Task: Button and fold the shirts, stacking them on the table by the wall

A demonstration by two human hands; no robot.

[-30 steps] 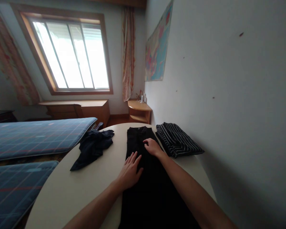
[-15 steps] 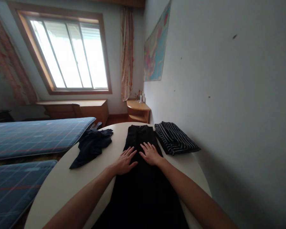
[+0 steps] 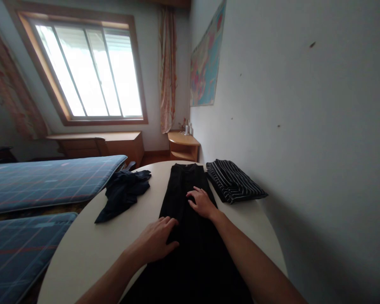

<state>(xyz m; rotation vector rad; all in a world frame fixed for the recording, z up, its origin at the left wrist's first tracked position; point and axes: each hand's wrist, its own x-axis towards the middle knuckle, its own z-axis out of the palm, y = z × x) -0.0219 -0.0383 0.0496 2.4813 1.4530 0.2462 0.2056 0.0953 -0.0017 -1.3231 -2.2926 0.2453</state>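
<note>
2 hands are on or just above the black garment [image 3: 193, 240], which runs lengthwise over the middle of the table [image 3: 79, 249]: the left hand [image 3: 160, 238] nearer, the right hand [image 3: 202, 203] closer to the table's far edge, each with thumb apart from loosely bent fingers, neither visibly gripping cloth. Smoothing seems the step in hand; the next move likely calls for flatter palms and light, even pressure.

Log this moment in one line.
left hand: on black garment, left edge; right hand: same garment, farther forward; striped cloth: folded, right of garment
</note>
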